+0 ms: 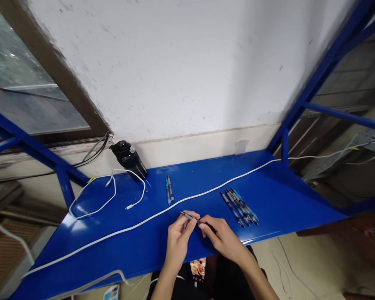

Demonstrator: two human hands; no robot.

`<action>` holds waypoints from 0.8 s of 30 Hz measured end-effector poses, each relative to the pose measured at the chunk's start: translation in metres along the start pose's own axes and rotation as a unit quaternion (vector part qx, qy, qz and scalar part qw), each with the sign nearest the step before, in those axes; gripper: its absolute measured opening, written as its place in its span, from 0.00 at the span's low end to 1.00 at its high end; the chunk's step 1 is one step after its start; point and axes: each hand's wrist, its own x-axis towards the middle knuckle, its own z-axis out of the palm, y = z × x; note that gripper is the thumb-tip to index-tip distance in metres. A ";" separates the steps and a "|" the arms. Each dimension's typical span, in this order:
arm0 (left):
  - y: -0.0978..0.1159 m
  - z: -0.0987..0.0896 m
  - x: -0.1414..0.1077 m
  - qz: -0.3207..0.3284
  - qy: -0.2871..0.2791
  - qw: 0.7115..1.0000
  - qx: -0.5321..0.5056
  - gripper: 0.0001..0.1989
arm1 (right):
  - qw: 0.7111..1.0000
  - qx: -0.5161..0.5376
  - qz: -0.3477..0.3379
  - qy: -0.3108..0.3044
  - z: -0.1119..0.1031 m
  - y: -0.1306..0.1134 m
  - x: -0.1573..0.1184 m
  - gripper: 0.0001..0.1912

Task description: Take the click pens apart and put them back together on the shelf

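Observation:
A grey and black pen [188,216] is held between both hands over the blue table, its end tilted up to the left. My left hand [180,233] pinches its grey part with thumb and fingers. The fingertips of my right hand [220,235] close round the darker right end, which they partly hide. To the right, several pens [240,207], grey and blue, lie side by side on the table. Two more pens [169,190], one with blue ends and one grey, lie behind my left hand.
A white cable [218,187] crosses the blue table [287,196] diagonally behind my hands. A black bottle [129,160] stands at the back left beside a looped white cord [103,208]. Blue frame posts rise at both sides against the wall.

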 end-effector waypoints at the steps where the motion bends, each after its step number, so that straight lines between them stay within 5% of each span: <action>1: 0.000 0.000 0.000 0.003 -0.003 1.000 0.004 0.16 | 1.000 0.000 0.001 -0.007 -0.001 -0.001 0.000 0.19; 10: -0.003 0.001 0.001 -0.034 0.011 0.999 -0.016 0.20 | 0.996 0.084 0.020 0.015 0.007 -0.003 -0.005 0.11; 15: -0.001 -0.001 0.001 -0.011 0.015 1.000 0.009 0.20 | 0.966 0.208 0.025 0.150 0.029 0.005 -0.012 0.13; 20: 0.012 0.004 0.000 0.045 -0.068 0.995 0.062 0.16 | 0.864 0.350 0.011 0.361 0.018 0.003 0.013 0.17; 24: 0.014 0.008 -0.002 0.056 -0.084 0.991 0.085 0.13 | 0.742 0.584 -0.009 0.329 -0.014 -0.012 0.037 0.18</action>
